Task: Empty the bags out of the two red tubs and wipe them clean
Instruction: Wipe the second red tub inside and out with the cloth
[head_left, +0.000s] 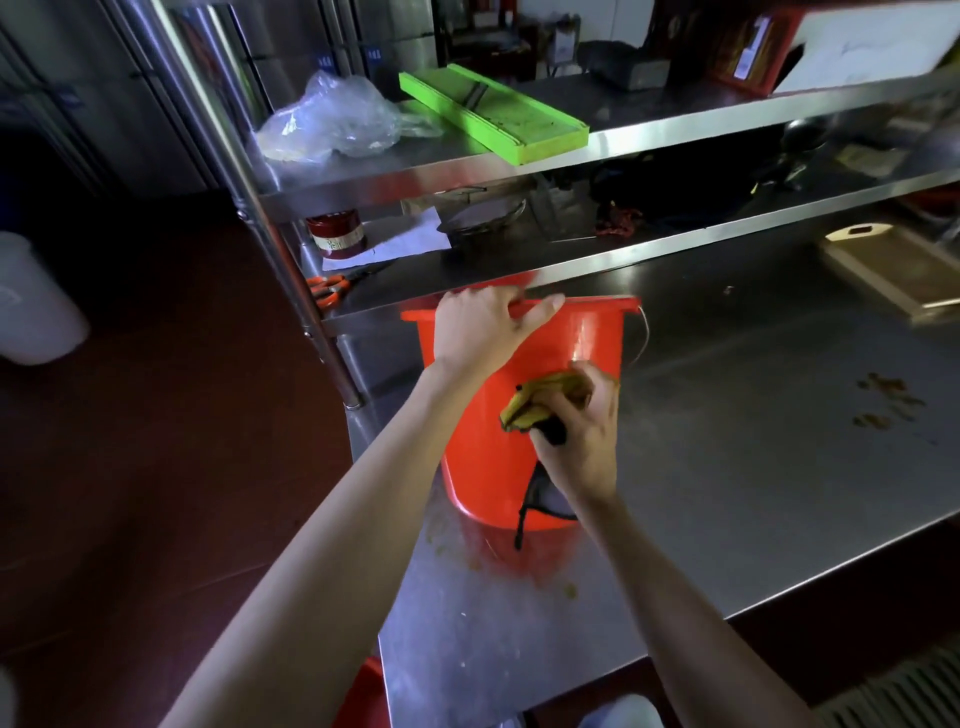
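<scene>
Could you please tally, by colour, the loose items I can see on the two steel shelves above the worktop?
Green: 1, the flat green plastic slicer board
Clear: 1, the crumpled clear plastic bag
Red: 1, the round red lidded jar
Orange: 1, the orange-handled scissors
White: 1, the white paper sheet
Total: 5; darker items further back are unclear.

Head view, looking forward and down over both forearms.

One wide-angle camera sits above the steel bench (727, 467), close to it, and faces the shelves (649, 135) behind; the bench corner fills the middle, the floor (156, 441) falls away on the left, and straight edges bend toward the borders.
</scene>
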